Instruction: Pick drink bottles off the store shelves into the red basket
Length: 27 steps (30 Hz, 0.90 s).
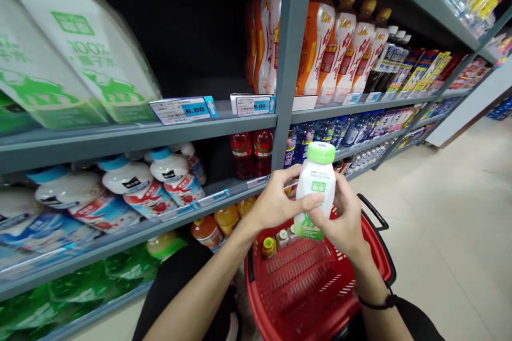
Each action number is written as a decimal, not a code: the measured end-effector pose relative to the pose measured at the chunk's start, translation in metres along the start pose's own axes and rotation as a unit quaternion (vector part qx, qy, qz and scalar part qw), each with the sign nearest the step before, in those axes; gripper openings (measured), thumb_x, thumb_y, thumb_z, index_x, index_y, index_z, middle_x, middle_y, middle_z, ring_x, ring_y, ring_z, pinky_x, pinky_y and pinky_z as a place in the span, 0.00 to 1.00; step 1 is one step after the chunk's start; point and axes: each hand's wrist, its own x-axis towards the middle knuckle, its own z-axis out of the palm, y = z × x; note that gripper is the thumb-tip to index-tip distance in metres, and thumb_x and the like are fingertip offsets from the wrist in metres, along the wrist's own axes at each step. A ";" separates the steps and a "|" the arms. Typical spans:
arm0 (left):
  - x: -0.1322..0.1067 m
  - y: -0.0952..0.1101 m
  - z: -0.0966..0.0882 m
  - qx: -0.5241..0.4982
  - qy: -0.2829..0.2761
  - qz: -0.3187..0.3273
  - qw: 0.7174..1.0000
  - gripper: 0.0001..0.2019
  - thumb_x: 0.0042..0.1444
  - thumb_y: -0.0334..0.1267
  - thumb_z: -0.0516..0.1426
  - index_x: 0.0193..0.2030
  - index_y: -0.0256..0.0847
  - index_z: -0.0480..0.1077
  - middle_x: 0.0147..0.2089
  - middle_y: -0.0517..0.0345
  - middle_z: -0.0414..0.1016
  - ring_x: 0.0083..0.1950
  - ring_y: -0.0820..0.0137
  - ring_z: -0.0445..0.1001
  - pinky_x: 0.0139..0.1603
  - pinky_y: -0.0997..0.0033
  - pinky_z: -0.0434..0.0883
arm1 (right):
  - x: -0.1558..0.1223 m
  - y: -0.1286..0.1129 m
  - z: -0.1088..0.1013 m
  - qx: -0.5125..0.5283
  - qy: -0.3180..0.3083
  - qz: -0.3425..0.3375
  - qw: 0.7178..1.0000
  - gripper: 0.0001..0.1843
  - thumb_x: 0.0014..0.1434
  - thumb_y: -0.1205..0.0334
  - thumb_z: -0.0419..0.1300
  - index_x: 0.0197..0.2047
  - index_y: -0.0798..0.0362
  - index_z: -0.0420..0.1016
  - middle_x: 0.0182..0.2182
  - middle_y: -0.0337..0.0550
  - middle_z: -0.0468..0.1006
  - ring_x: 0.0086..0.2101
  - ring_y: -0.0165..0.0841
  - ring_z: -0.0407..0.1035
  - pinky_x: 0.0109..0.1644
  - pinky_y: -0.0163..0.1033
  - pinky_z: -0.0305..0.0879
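The left-hand fingers [309,203] lie across the front of a small white bottle [319,178] with a pale green cap, the thumb pressed onto its label. The right-hand fingers [341,192] curl round its far side. Both the left hand [276,203] and the right hand [344,226] are closed on the bottle, which stands nearly upright between them, its green-printed base sunk behind the right thumb.

The bottle is held in the air over the far rim of a red shopping basket [378,258], whose black handle [373,212] hangs down at the right side. Against the basket's far wall, at the left corner, a few small capped bottles [269,246] stand together. A thin black band [376,305] circles the right wrist.

Behind the hands runs a grey shelf rack [288,64]. Along the front edge of its upper shelf sit two price tags [184,109] reading 6.00. Large white-and-green bottles [88,48] fill that shelf's left end, and orange-and-white bottles [332,42] stand to the right of the upright post. On the shelf below, white bottles with blue caps [136,186] lean at the left, with dark red bottles [252,152] near the post. Orange drinks [218,222] line the next shelf down, just beside the left forearm.
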 end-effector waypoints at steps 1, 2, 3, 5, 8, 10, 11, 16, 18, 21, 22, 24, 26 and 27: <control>-0.001 0.001 0.000 -0.001 -0.001 -0.001 1.000 0.27 0.51 0.52 0.71 0.50 0.33 0.81 0.46 0.49 0.85 0.44 0.62 0.80 0.46 0.66 0.78 | -0.001 0.000 0.000 -0.001 -0.002 0.001 1.000 0.32 0.57 0.59 0.74 0.63 0.45 0.71 0.49 0.46 0.83 0.43 0.43 0.83 0.42 0.44 0.83; -0.003 0.002 0.000 -0.003 -0.002 -0.003 1.000 0.27 0.51 0.52 0.71 0.50 0.33 0.81 0.46 0.49 0.85 0.44 0.62 0.80 0.46 0.66 0.78 | -0.001 -0.001 0.001 -0.003 -0.003 0.002 1.000 0.32 0.57 0.59 0.73 0.63 0.46 0.71 0.49 0.47 0.83 0.43 0.43 0.83 0.42 0.44 0.84; -0.004 0.003 -0.001 -0.005 -0.002 -0.006 1.000 0.27 0.51 0.52 0.72 0.51 0.32 0.81 0.46 0.49 0.85 0.44 0.62 0.80 0.46 0.66 0.78 | -0.002 -0.001 0.002 -0.005 -0.004 0.002 1.000 0.32 0.57 0.58 0.73 0.63 0.46 0.71 0.49 0.47 0.83 0.43 0.43 0.83 0.42 0.44 0.84; -0.006 0.006 -0.003 -0.011 -0.005 -0.011 1.000 0.28 0.50 0.51 0.72 0.53 0.32 0.81 0.49 0.48 0.86 0.45 0.61 0.80 0.47 0.66 0.78 | -0.002 -0.003 0.003 -0.011 -0.007 0.003 1.000 0.33 0.57 0.57 0.73 0.64 0.47 0.70 0.50 0.48 0.83 0.45 0.44 0.83 0.43 0.45 0.83; -0.007 0.008 -0.011 0.005 -0.015 -0.006 1.000 0.29 0.52 0.50 0.72 0.57 0.33 0.81 0.52 0.48 0.86 0.47 0.60 0.81 0.48 0.66 0.77 | 0.001 -0.009 0.000 -0.037 -0.028 0.001 0.999 0.31 0.58 0.56 0.73 0.62 0.46 0.70 0.50 0.47 0.83 0.46 0.44 0.82 0.45 0.47 0.83; -0.006 0.005 -0.018 0.045 -0.039 0.006 0.998 0.27 0.53 0.49 0.72 0.55 0.33 0.82 0.49 0.50 0.86 0.46 0.61 0.80 0.48 0.67 0.76 | 0.005 -0.016 -0.009 -0.097 -0.085 0.002 0.992 0.26 0.61 0.55 0.72 0.60 0.46 0.72 0.49 0.46 0.83 0.46 0.45 0.81 0.49 0.50 0.81; -0.006 0.001 -0.020 0.069 -0.057 0.009 0.996 0.26 0.53 0.49 0.72 0.53 0.33 0.83 0.47 0.52 0.86 0.45 0.62 0.79 0.48 0.68 0.75 | 0.007 -0.019 -0.016 -0.138 -0.123 0.004 0.983 0.25 0.62 0.54 0.71 0.59 0.46 0.72 0.49 0.46 0.83 0.47 0.46 0.81 0.51 0.52 0.80; -0.004 -0.038 -0.020 0.193 -0.110 -0.005 0.975 0.22 0.51 0.51 0.72 0.45 0.34 0.83 0.41 0.55 0.85 0.40 0.65 0.78 0.44 0.70 0.71 | 0.014 -0.019 -0.053 -0.254 -0.267 0.045 0.928 0.20 0.66 0.50 0.67 0.56 0.48 0.71 0.45 0.46 0.83 0.43 0.44 0.79 0.46 0.48 0.77; -0.005 -0.058 -0.013 0.264 -0.099 -0.011 0.959 0.23 0.52 0.53 0.72 0.45 0.35 0.82 0.42 0.54 0.85 0.41 0.64 0.79 0.45 0.69 0.71 | 0.016 -0.010 -0.056 -0.267 -0.278 0.080 0.919 0.16 0.71 0.46 0.61 0.51 0.48 0.72 0.35 0.41 0.81 0.35 0.40 0.76 0.39 0.45 0.72; -0.006 -0.085 0.004 0.387 -0.100 -0.046 0.916 0.26 0.53 0.57 0.71 0.47 0.35 0.81 0.48 0.48 0.86 0.47 0.58 0.81 0.50 0.65 0.73 | 0.018 0.013 -0.044 -0.350 -0.263 0.138 0.888 0.19 0.74 0.44 0.59 0.55 0.50 0.73 0.37 0.44 0.83 0.35 0.42 0.77 0.38 0.42 0.66; -0.007 -0.093 0.010 0.422 -0.117 -0.071 0.896 0.27 0.54 0.57 0.70 0.49 0.35 0.80 0.51 0.46 0.85 0.50 0.55 0.82 0.52 0.64 0.73 | 0.018 0.023 -0.039 -0.389 -0.275 0.151 0.866 0.20 0.73 0.46 0.60 0.57 0.52 0.72 0.40 0.47 0.84 0.38 0.43 0.78 0.40 0.42 0.65; -0.010 -0.104 0.021 0.469 -0.163 -0.124 0.859 0.28 0.58 0.57 0.68 0.54 0.35 0.79 0.56 0.43 0.84 0.56 0.52 0.82 0.55 0.63 0.74 | 0.019 0.044 -0.030 -0.447 -0.326 0.167 0.816 0.18 0.73 0.51 0.63 0.57 0.55 0.71 0.44 0.53 0.85 0.43 0.45 0.79 0.42 0.41 0.62; -0.014 -0.111 0.027 0.485 -0.209 -0.165 0.833 0.29 0.61 0.55 0.67 0.59 0.33 0.77 0.60 0.41 0.82 0.60 0.52 0.81 0.57 0.63 0.74 | 0.020 0.067 -0.026 -0.463 -0.370 0.184 0.784 0.16 0.71 0.55 0.65 0.54 0.56 0.73 0.45 0.53 0.85 0.45 0.43 0.79 0.43 0.40 0.62; -0.016 -0.113 0.027 0.486 -0.231 -0.180 0.823 0.29 0.61 0.54 0.66 0.60 0.32 0.77 0.61 0.39 0.82 0.62 0.51 0.80 0.58 0.63 0.74 | 0.020 0.078 -0.026 -0.462 -0.385 0.195 0.774 0.14 0.70 0.56 0.67 0.53 0.55 0.75 0.44 0.52 0.85 0.45 0.42 0.79 0.43 0.39 0.63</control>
